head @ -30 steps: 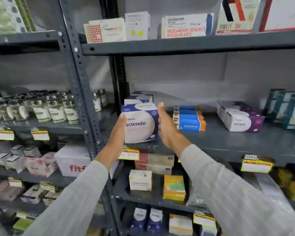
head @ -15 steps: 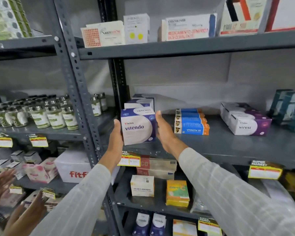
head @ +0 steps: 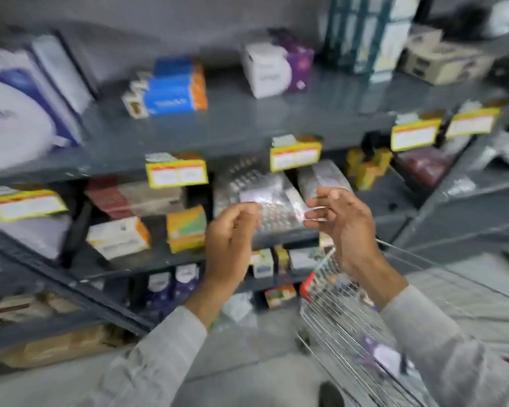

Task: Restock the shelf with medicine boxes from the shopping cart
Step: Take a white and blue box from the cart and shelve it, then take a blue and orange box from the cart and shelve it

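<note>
The blue and white medicine box (head: 15, 113) stands at the left end of the grey shelf (head: 247, 124), blurred by camera motion. My left hand (head: 229, 239) and my right hand (head: 344, 227) hover in front of the lower shelves, fingers loosely curled and apart, with nothing in them. The wire shopping cart (head: 344, 315) stands at the lower right, under my right forearm. A purple and white box (head: 379, 353) lies inside it.
On the same shelf sit stacked blue and orange boxes (head: 171, 89), a white and purple box (head: 276, 69) and tall teal boxes (head: 365, 33). Yellow price tags (head: 177, 176) line the shelf edge. Blister packs in plastic (head: 265, 201) lie one shelf down. Grey floor (head: 247, 362) lies below.
Both hands have let go of the blue and white box, which now stands on the shelf, and have pulled back and down. The view has swung right and down toward the cart.
</note>
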`<move>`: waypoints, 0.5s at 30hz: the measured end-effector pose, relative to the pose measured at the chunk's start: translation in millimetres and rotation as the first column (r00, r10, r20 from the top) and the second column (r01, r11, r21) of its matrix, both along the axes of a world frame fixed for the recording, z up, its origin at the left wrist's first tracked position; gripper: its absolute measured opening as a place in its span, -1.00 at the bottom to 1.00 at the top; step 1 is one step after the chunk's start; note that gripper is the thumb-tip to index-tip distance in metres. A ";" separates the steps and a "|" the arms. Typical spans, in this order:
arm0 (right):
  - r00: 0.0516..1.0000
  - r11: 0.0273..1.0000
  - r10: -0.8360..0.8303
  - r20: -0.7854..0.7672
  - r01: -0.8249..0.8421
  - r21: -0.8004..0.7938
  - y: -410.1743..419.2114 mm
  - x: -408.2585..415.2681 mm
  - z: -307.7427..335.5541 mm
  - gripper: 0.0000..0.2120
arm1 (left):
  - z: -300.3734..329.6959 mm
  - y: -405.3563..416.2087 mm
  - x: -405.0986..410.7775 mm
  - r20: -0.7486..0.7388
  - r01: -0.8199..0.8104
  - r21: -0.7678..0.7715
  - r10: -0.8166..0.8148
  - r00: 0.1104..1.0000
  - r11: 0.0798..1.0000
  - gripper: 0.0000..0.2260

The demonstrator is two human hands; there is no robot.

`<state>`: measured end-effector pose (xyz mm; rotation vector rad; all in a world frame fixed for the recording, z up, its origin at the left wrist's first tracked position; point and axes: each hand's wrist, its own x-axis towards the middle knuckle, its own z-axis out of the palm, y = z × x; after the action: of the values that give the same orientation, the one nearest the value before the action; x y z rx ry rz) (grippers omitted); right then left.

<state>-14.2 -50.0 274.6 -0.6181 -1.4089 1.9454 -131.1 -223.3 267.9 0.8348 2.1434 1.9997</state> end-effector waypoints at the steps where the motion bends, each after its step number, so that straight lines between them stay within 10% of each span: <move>1: 0.994 0.999 -0.050 0.094 0.050 0.002 18.9 21.7 -19.7 -0.83 | -24.7 19.8 17.2 -0.022 0.075 -0.120 -0.078 0.997 0.990 -0.80; 9: 0.697 0.951 0.180 0.694 0.056 -0.303 131.0 166.1 -198.3 -0.77 | -192.4 120.2 115.9 -0.012 0.337 -0.824 -0.609 0.793 0.455 -0.52; 15: 0.137 0.964 0.088 0.987 -0.263 -0.050 138.6 242.6 -319.7 -0.79 | -267.4 161.4 161.1 0.172 0.382 -0.910 -0.692 0.701 0.161 -0.44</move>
<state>228.5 88.6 -45.1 -2.0286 -2.4501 1.4415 30.0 -61.9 0.5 1.3846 2.0729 0.1463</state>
